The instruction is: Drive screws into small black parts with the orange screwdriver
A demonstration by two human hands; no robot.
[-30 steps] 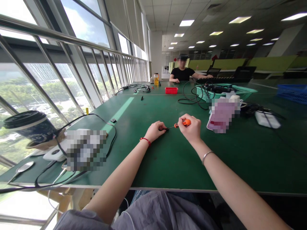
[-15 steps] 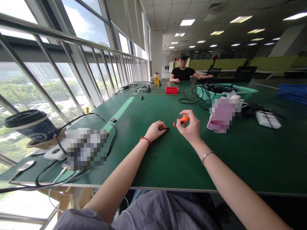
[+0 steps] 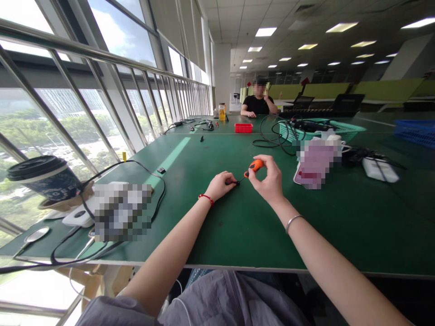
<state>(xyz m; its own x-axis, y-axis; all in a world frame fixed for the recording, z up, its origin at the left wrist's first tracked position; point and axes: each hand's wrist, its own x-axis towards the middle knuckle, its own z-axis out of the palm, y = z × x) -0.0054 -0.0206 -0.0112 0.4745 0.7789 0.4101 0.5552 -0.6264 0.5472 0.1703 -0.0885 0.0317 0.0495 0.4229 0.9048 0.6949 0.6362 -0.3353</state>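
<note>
My right hand (image 3: 268, 179) pinches a small screwdriver with an orange handle (image 3: 254, 165), its thin shaft slanting down to the left. The tip meets a small dark part (image 3: 233, 183) that my left hand (image 3: 220, 184) grips with closed fingers, resting on the green table (image 3: 238, 222). What the part is stays hidden by the fingers. A red string is round my left wrist and a silver bangle round my right.
At the left stand a lidded paper cup (image 3: 42, 179), a white device with black cables (image 3: 78, 216) and a blurred object. To the right lie a blurred pink item (image 3: 316, 163), a white power strip (image 3: 379, 170) and a teal basket (image 3: 326, 129). A red box (image 3: 243, 128) and a seated person (image 3: 260, 103) are at the far end.
My right hand has tilted the screwdriver handle upward and to the left, steepening the shaft. My left hand has stayed in place. The far person has raised a hand toward the face.
</note>
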